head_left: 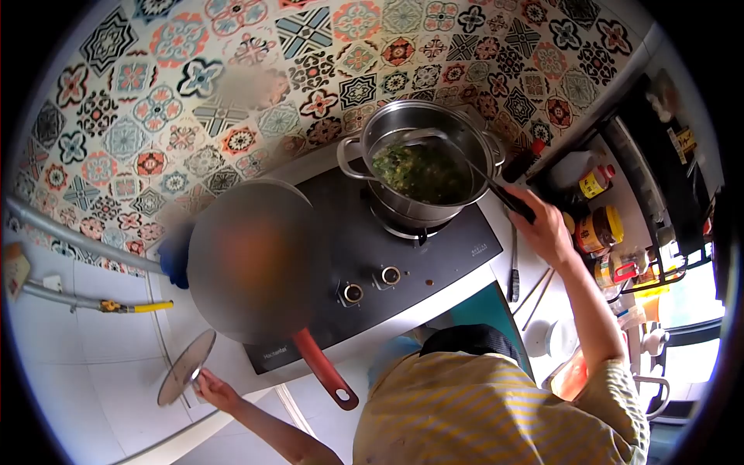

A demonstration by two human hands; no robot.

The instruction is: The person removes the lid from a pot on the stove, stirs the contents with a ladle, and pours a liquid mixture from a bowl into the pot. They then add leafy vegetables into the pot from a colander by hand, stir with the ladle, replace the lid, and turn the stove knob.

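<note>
My right hand (546, 229) is closed around the black handle of a metal ladle (496, 186), whose head reaches into a steel pot (403, 203) on the right burner. Green and yellowish pieces in liquid (422, 172) fill the pot's lower part. At the lower left, my left hand (217, 390) grips the knob of a round glass lid (186, 368), which is held tilted beside the stove. Between the two hands, a large pan (256, 263) with a red handle (325, 370) covers the left burner; its contents are blurred, orange in the middle.
The black stove top (349, 240) has two knobs near its front edge. Chopsticks (535, 298), a black-handled utensil (514, 271), jars (598, 231) and bottles stand or lie at the right. A grey pipe (85, 232) and a yellow-ended tube (147, 307) are at the left.
</note>
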